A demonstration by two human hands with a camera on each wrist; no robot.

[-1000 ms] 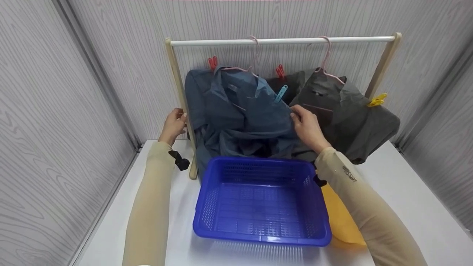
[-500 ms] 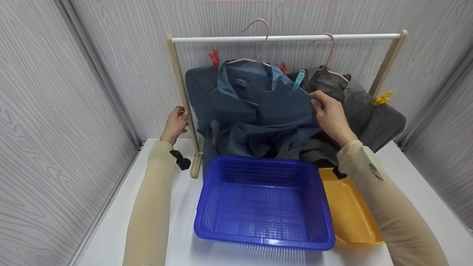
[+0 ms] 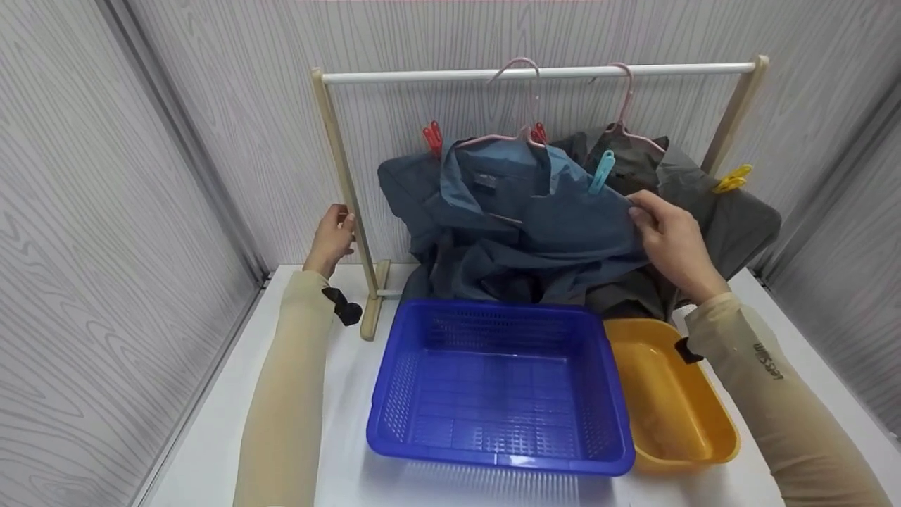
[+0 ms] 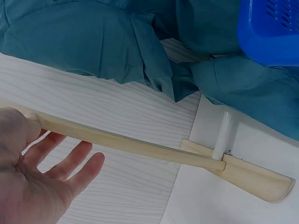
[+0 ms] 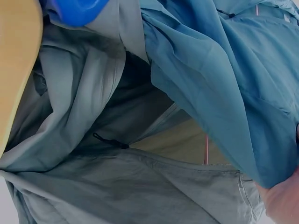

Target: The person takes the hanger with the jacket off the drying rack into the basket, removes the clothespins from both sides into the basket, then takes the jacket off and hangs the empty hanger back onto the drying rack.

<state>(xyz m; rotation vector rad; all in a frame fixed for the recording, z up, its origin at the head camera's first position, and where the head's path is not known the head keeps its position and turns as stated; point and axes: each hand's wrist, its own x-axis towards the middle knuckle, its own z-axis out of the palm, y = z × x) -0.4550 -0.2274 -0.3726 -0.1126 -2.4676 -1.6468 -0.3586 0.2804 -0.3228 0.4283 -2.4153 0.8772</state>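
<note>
Blue jacket [image 3: 577, 218] hangs from a pink hanger [image 3: 531, 91], with a red clothespin [image 3: 433, 138] and a light-blue clothespin [image 3: 602, 172] on its shoulders. My right hand [image 3: 672, 239] pinches the jacket at its right shoulder; in the right wrist view only part of that hand [image 5: 282, 200] shows at the edge. My left hand [image 3: 332, 236] holds the wooden side post [image 3: 338, 155] of the clothes rack. In the left wrist view the post [image 4: 121, 140] lies against the base of the fingers, the other fingertips [image 4: 96, 163] loosely extended below it.
A dark grey jacket [image 3: 732, 225] hangs at the right on another pink hanger [image 3: 625, 98], with a yellow clothespin [image 3: 732, 179]. In front stand a blue basket [image 3: 500, 461] and an orange basin [image 3: 728, 440]. The white rail [image 3: 422, 76] spans the top.
My right hand has moved right, drawing the blue jacket and its hanger along the rail. The hanger hook rose above the rail, then came down. The left hand stays at the post.
</note>
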